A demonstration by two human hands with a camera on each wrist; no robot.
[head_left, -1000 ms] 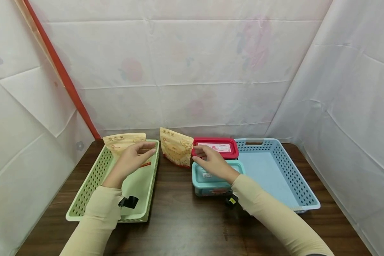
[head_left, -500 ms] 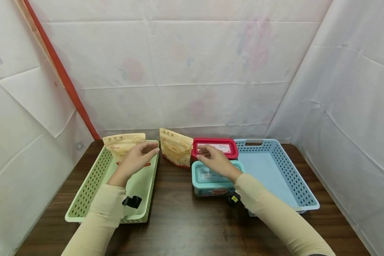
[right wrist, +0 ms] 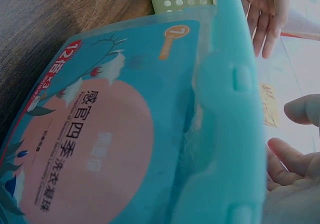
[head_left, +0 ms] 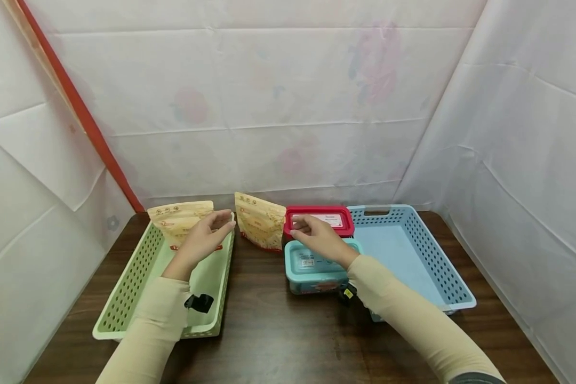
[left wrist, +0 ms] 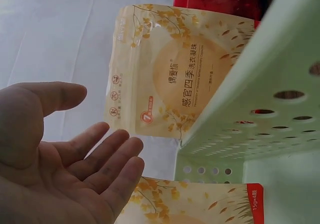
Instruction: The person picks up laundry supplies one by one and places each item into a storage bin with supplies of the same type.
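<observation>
In the head view my left hand hovers over the green basket, its fingers relaxed with nothing in them. Behind it a cream laundry-capsule pouch stands in that basket, partly covered by the hand. A second cream pouch stands on the table just right of the basket; the left wrist view shows its printed front. My right hand, fingers loosely bent and holding nothing, is above the teal-lidded box. Behind that sits a red-lidded box, partly hidden by the hand.
A blue basket lies to the right of the two boxes, with my right forearm across its near left corner. The dark wooden table runs between the baskets. White sheeting hangs at the back and both sides.
Both hands have shifted slightly to the right against the things below, staying raised. The whole head view has slid a little. Pouches, boxes and baskets stay in place.
</observation>
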